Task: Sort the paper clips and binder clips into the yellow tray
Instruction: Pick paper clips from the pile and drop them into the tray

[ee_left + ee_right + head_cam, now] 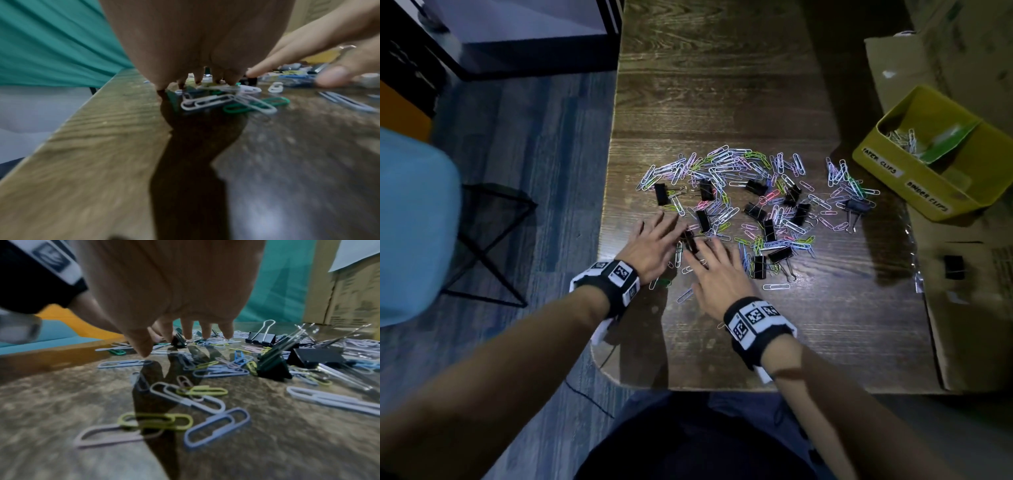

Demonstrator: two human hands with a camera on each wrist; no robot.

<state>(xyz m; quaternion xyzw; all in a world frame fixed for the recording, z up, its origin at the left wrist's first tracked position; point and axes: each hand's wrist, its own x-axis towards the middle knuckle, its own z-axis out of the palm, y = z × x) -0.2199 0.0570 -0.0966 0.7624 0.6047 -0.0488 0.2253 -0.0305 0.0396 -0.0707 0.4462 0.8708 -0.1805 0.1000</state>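
A heap of coloured paper clips mixed with several black binder clips covers the middle of the wooden table. My left hand and right hand lie side by side at the heap's near left edge, fingers spread and straight, holding nothing. One binder clip sits between them, beside the right fingertips in the right wrist view. In the left wrist view the left fingertips touch down on white and green paper clips. The yellow tray stands at the right, with a few paper clips in its far compartment.
The tray rests on flattened cardboard, where a lone black binder clip lies. A green divider splits the tray. A light blue chair stands left of the table, close to its left edge.
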